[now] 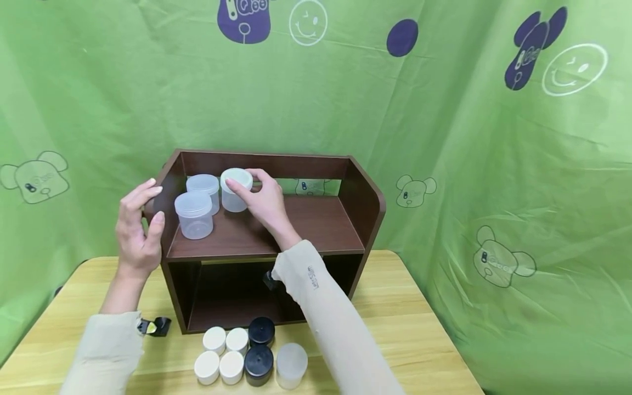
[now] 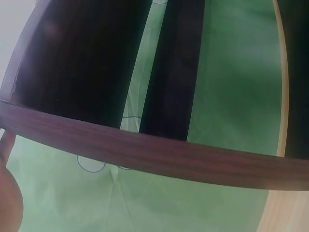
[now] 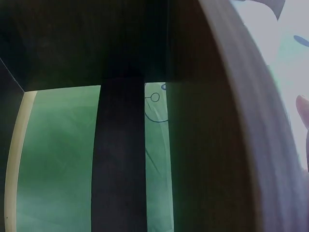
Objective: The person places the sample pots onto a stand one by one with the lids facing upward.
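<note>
On the upper deck of a dark brown shelf (image 1: 316, 219), my right hand (image 1: 269, 206) grips a clear plastic jar (image 1: 233, 200) with a whitish lid, thumb at the front of the lid and fingers round its right side. To its left stand two similar clear jars, one at the front (image 1: 195, 222) and another behind it (image 1: 203, 184). My left hand (image 1: 138, 236) rests against the shelf's left side panel, fingers extended and thumb near the front edge. The wrist views show mostly the shelf's boards (image 2: 145, 150) (image 3: 120, 159).
In front of the shelf on the wooden table (image 1: 410, 318) stand several small white-lidded jars (image 1: 207, 366), two black-lidded jars (image 1: 259, 362) and a frosted jar (image 1: 291, 362). The shelf's right side panel (image 1: 362, 203) rises beyond my right hand. A green curtain (image 1: 316, 99) hangs behind.
</note>
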### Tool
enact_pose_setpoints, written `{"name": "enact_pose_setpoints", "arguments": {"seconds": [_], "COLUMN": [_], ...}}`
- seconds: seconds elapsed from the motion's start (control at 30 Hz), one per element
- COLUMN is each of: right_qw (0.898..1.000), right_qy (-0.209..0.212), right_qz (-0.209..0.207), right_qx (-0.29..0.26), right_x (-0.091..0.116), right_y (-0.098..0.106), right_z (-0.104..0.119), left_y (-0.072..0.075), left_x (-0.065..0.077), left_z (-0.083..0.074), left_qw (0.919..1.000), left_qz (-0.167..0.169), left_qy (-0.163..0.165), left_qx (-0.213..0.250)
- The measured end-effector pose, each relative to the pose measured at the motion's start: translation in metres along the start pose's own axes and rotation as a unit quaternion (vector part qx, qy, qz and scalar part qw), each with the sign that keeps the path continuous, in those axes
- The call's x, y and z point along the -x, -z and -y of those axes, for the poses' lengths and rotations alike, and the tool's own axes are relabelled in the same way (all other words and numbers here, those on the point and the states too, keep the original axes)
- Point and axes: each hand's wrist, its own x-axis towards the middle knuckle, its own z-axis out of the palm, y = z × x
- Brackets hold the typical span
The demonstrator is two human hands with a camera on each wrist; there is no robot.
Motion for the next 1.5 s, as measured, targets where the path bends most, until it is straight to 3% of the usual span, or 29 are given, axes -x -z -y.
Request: {"name": "enact_pose_setpoints", "arguments": {"seconds": [0.33, 1.1, 1.5], "right_qw": [1.000, 0.998, 0.997], "right_qy": [-0.001, -0.010, -0.013], "right_qz": [-0.004, 0.047, 0.054], "right_qx": [0.010, 0.043, 0.058], "right_x": [-0.004, -0.004, -0.003], "right_y": [-0.005, -0.009, -0.009], "right_z": [-0.009, -0.015, -0.014], "left_y": [0.003, 0.004, 0.005], "left_x": [0.000, 0.003, 0.003], "left_z": [0.002, 0.008, 0.009], "left_qw": [0.9996, 0.9997, 0.9995], "left_qz": [0.025, 0.026, 0.031], "left_qy": [-0.002, 0.001, -0.003], "left_qx": [0.010, 0.003, -0.003]}}
